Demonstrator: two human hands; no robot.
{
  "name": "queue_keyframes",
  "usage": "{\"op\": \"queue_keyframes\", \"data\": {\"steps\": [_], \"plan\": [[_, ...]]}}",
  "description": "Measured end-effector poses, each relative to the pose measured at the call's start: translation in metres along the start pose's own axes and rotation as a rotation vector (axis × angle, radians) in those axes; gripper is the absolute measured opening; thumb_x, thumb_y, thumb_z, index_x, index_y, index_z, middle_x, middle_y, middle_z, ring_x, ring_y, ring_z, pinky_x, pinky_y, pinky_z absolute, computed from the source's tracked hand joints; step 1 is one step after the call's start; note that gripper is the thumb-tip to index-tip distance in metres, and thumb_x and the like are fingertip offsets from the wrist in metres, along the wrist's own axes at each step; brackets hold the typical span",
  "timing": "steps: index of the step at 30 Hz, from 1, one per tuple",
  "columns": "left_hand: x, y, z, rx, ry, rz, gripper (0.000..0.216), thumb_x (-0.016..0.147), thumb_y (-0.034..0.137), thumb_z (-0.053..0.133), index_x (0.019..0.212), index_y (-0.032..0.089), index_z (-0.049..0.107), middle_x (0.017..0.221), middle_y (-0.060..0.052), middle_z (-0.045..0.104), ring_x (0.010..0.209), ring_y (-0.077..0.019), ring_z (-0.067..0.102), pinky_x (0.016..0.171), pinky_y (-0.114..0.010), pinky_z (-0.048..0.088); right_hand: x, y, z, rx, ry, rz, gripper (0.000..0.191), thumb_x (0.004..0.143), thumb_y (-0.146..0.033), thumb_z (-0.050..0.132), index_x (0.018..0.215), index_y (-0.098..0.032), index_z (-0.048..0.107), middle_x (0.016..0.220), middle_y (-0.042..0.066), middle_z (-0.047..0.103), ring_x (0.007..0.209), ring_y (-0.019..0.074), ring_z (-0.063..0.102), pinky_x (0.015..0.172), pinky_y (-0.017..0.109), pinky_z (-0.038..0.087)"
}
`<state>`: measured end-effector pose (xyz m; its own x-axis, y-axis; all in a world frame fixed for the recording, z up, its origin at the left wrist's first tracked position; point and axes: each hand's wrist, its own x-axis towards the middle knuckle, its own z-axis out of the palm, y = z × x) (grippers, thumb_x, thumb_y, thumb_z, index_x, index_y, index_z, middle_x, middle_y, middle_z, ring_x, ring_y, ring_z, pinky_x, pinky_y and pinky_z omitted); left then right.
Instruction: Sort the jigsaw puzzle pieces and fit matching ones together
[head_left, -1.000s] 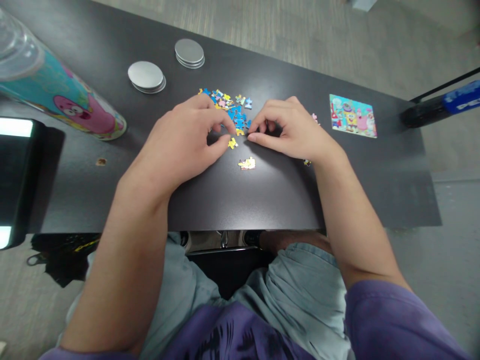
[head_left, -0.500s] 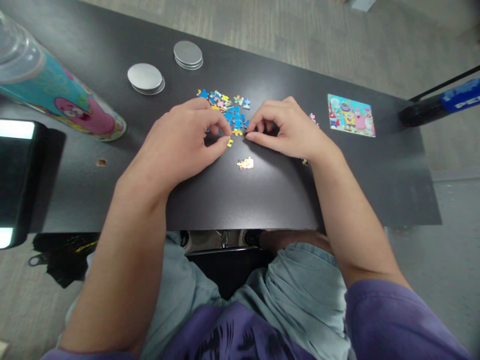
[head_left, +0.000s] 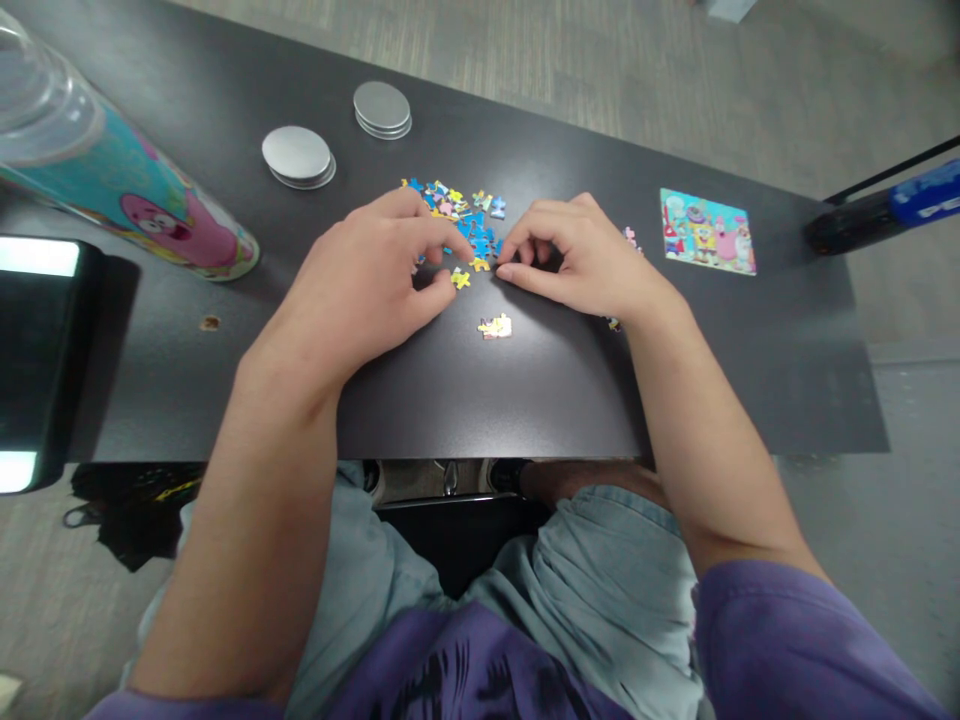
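Dark table [head_left: 480,400], seen from beside the sitter. Left hand [head_left: 367,270]: thumb and forefinger curved, slightly parted, a yellow puzzle piece [head_left: 460,280] at the thumb tip; can't tell if it is gripped. Right hand [head_left: 581,255]: fingers curled, thumb and forefinger tips near each other by the blue pieces [head_left: 478,236]; can't make out whether they pinch anything. Loose heap of pieces [head_left: 448,200] beyond, between the hands. A pale yellow cluster [head_left: 495,327] lies nearer the sitter. Picture card [head_left: 709,232] flat, well right.
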<state>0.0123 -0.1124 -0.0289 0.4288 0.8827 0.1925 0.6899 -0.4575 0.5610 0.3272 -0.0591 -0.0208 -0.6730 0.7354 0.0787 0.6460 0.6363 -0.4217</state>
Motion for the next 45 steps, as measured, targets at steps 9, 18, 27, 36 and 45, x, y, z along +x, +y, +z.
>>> {"op": "queue_keyframes", "data": {"steps": [9, 18, 27, 36, 45], "plan": [[0.0, -0.004, 0.003, 0.06, -0.031, -0.019, 0.028, 0.113, 0.034, 0.077, 0.133, 0.036, 0.096, 0.129, -0.007, 0.081, 0.121, -0.0393, 0.078, 0.097, -0.059, 0.059, -0.005, 0.003, -0.016, -0.052, 0.061, 0.062, 0.041, 0.121, -0.074, 0.075, 0.125, -0.036, 0.091, 0.116, 0.009, 0.089, 0.102, 0.0372, 0.078, 0.123, 0.067, 0.053], [-0.008, -0.006, -0.022, -0.037, 0.186, -0.105, 0.034, 0.118, 0.028, 0.071, 0.143, 0.033, 0.094, 0.122, -0.005, 0.08, 0.104, -0.0305, 0.074, 0.104, -0.051, 0.062, -0.002, 0.002, -0.002, -0.039, 0.053, -0.069, 0.036, 0.123, -0.059, 0.075, 0.143, -0.034, 0.091, 0.129, 0.01, 0.087, 0.105, 0.034, 0.076, 0.113, 0.066, 0.054], [-0.013, -0.025, -0.024, -0.082, 0.215, -0.176, 0.025, 0.11, 0.022, 0.079, 0.13, 0.026, 0.093, 0.118, -0.005, 0.081, 0.095, -0.026, 0.07, 0.094, -0.051, 0.059, -0.002, 0.01, 0.003, -0.033, 0.113, -0.095, 0.032, 0.121, -0.051, 0.077, 0.143, -0.032, 0.09, 0.127, 0.011, 0.087, 0.105, 0.0342, 0.078, 0.11, 0.065, 0.053], [-0.013, -0.031, -0.026, -0.042, 0.128, -0.191, 0.032, 0.106, 0.016, 0.078, 0.132, 0.026, 0.094, 0.116, -0.005, 0.082, 0.092, -0.0281, 0.072, 0.091, -0.051, 0.059, -0.002, 0.008, 0.004, -0.044, 0.076, -0.092, 0.032, 0.123, -0.052, 0.075, 0.147, -0.037, 0.09, 0.123, 0.009, 0.083, 0.106, 0.0345, 0.077, 0.113, 0.061, 0.052], [-0.011, -0.026, -0.015, -0.074, 0.151, -0.163, 0.029, 0.107, 0.018, 0.086, 0.135, 0.023, 0.094, 0.128, -0.007, 0.072, 0.082, -0.0204, 0.062, 0.085, -0.049, 0.053, -0.001, 0.013, 0.006, -0.036, 0.074, -0.071, 0.035, 0.123, -0.057, 0.076, 0.15, -0.04, 0.091, 0.134, 0.011, 0.084, 0.117, 0.0383, 0.079, 0.118, 0.066, 0.053]]}}
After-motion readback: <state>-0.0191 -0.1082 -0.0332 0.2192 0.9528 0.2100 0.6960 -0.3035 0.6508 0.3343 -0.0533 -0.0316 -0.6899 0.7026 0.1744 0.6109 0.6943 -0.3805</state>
